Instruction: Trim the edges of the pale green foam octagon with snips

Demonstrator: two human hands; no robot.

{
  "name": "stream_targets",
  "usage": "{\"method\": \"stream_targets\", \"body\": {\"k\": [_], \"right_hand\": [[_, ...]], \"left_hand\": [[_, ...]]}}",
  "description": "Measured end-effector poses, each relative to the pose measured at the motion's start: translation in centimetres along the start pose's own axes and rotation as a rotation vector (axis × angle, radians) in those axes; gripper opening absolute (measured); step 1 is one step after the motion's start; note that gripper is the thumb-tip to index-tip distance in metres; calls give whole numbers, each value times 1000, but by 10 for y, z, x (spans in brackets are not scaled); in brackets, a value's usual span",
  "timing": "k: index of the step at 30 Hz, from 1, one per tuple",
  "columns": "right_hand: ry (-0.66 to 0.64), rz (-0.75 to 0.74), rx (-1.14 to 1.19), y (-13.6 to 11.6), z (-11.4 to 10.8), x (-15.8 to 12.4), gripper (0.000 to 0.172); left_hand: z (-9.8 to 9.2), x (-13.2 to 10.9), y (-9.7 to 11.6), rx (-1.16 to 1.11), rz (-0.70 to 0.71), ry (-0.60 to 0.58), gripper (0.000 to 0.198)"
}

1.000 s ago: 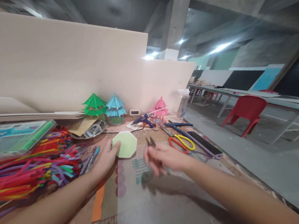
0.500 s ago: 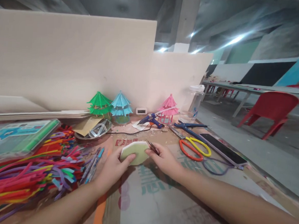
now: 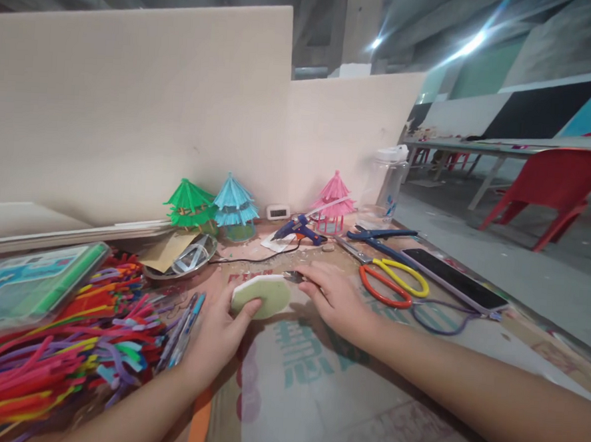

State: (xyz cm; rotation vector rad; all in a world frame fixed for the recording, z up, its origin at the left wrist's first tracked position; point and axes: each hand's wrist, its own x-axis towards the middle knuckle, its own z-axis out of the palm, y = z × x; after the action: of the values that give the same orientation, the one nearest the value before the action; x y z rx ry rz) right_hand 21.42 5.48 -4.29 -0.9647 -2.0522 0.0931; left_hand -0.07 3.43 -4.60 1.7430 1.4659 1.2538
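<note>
Head view, only feed I've got. Left hand (image 3: 223,333): thumb pressed on the face of the green disc (image 3: 273,296), closed on its near left side; the other fingers are mostly hidden, gap just the disc's thickness. Right hand (image 3: 338,303): thumb and fingers curled in, pinching a small dark tool (image 3: 296,277). Can't tell what kind, or whether its tips are spread.

Disc is held tilted above the cardboard (image 3: 314,409), between both hands, white rim up. Tool tip sits at its upper right edge; touching or just beside, can't tell.

To do this well, I'd keep the left thumb flat and well back from the tool side, bring the tip in square to the rim, and work in short moves. Better to turn the disc than twist the right wrist; squeezing too hard could bend it.

Around: pens (image 3: 183,327) near the left hand, scissors (image 3: 373,261) and phone (image 3: 455,281) beyond the right, glue gun (image 3: 299,229) farther back.
</note>
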Motion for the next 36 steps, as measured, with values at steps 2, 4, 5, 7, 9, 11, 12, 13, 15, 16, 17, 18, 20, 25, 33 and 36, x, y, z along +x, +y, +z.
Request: {"method": "stream_targets", "body": {"k": [2,4,5,7,9,11,12,13,15,16,17,18,20,25,33,36], "right_hand": [[-5,-39,-53,-1,-1,0,30],[-3,-76,-80,-3,-2,0,32],[-1,-91,-85,-3,-3,0,33],[-1,-122,-92,-4,-4,0,35],[4,-150,-103,-5,-5,0,35],[17,-171,-115,-6,-5,1,35],[23,-178,-120,-6,-6,1,35],[24,-180,-123,-6,-6,1,34],[21,-180,-123,-6,-6,1,34],[19,-179,-121,-6,-7,1,33],[18,-176,-120,-6,-7,1,33],[20,-174,-119,-7,-7,1,33],[32,-176,-121,-7,-7,0,33],[48,-222,-129,-8,-8,0,35],[83,-182,-91,-8,-8,0,33],[81,-166,-88,-7,-7,0,32]], "left_hand": [[0,-1,-4,7,-38,3,33],[0,-2,-6,18,-51,-5,34],[0,-2,-7,13,-50,-9,33],[-1,-2,-6,-17,-49,-7,33],[-1,-2,-4,-48,-55,-5,34],[-1,-2,-3,-56,-56,-14,35],[-1,-2,-2,-54,-55,-17,35],[-1,-2,-2,-52,-55,-19,35],[-1,-2,-2,-53,-55,-13,35],[-1,-2,-3,-51,-49,-9,35],[-2,-2,-3,-43,-38,-6,35],[-2,-3,-3,-30,-23,-10,35],[-2,-3,-4,7,6,-18,34],[-2,-3,-4,106,61,-36,31],[-1,-4,-1,105,72,-9,34],[-1,-4,-4,150,90,-6,32]]}}
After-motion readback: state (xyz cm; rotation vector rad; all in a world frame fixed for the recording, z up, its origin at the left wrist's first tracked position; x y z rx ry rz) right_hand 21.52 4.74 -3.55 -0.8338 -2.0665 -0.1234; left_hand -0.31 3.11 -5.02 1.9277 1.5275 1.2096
